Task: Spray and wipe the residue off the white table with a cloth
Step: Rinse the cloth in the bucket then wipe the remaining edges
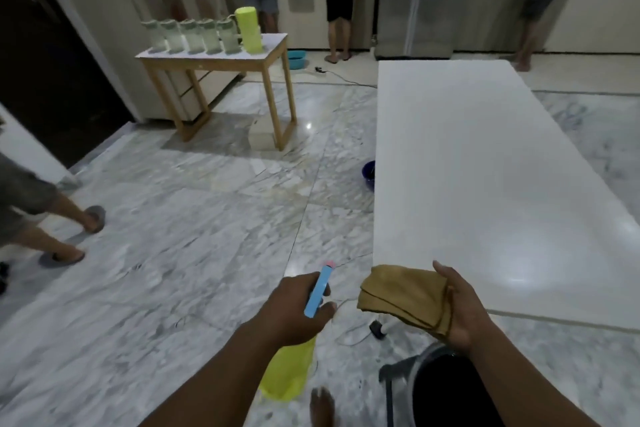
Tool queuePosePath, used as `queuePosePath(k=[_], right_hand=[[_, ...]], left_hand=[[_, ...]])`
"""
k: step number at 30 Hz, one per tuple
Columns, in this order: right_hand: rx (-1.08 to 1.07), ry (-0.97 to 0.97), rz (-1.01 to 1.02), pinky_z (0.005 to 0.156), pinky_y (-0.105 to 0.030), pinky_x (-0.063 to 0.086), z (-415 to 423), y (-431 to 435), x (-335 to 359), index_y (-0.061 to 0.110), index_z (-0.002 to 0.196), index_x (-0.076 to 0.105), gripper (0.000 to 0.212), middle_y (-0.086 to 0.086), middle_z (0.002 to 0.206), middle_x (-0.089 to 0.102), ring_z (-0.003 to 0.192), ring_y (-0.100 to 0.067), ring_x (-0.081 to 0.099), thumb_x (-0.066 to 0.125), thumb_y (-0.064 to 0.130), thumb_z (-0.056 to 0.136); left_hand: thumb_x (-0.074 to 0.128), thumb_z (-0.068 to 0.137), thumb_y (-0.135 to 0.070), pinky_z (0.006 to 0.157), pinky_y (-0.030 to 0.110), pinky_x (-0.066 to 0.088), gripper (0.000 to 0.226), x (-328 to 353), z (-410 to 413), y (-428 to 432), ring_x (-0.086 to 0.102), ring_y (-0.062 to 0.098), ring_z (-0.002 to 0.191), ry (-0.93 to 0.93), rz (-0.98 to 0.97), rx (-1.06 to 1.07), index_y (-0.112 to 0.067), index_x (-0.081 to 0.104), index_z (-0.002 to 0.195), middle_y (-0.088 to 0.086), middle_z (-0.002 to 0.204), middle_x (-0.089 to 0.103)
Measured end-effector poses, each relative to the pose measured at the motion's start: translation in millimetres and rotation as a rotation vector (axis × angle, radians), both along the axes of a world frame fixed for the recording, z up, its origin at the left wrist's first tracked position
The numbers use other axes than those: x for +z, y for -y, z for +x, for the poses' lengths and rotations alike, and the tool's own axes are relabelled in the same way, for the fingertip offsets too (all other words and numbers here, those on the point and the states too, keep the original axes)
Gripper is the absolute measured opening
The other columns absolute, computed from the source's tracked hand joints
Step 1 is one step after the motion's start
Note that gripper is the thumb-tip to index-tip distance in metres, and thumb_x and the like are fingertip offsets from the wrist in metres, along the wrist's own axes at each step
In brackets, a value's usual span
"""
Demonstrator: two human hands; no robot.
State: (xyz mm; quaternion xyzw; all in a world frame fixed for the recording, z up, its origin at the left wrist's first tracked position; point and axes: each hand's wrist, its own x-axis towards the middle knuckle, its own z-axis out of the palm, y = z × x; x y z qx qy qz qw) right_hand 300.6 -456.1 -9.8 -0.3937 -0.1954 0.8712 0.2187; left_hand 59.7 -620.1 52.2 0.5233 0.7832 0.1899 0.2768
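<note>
The person stood at the near corner of the white table (485, 166), wiping not yet begun. The left hand (294, 307) was curled round the spray bottle (318, 291), whose blue head pointed over the floor, short of the tabletop. The right hand (462, 312) gripped the folded tan cloth (401, 295) at the table's near corner. It looked like set-up for spraying. The next move called for swinging the nozzle over the table and squeezing.
</note>
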Motion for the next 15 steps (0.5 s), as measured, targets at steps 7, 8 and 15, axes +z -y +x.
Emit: queuePosePath(k=[7,8,15], right_hand=[[-0.120,0.333,0.040,0.071,-0.046,0.059,-45,-75,-8,-0.002,0.125,0.064,0.046,-0.025,0.109,0.070,0.089,-0.039,0.069,0.055,0.008,0.080],[-0.122,0.368,0.039,0.072,-0.048,0.060,-48,-84,-5,-0.002,0.122,0.065,0.041,-0.024,0.107,0.071,0.089,-0.040,0.070,0.053,0.007,0.083],[0.028,0.557,0.112,0.094,-0.059,0.053,-47,-151,38,-0.005,0.115,0.066,0.032,-0.028,0.111,0.071,0.101,-0.045,0.070,0.060,0.012,0.089]], left_hand=[[0.070,0.092,-0.040,0.067,0.020,0.048,0.026,-2,-71,-119,0.065,0.013,0.079,0.016,-0.022,-0.208,-0.019,0.066,0.107,0.001,0.095,0.074],[0.070,0.092,-0.040,0.071,0.025,0.051,0.026,0,-78,-134,0.066,0.016,0.082,0.009,-0.030,-0.231,-0.019,0.066,0.107,0.002,0.095,0.073],[0.071,0.091,-0.041,0.083,0.034,0.058,0.030,7,-109,-253,0.069,0.018,0.094,-0.015,0.013,-0.418,-0.019,0.065,0.110,-0.001,0.101,0.071]])
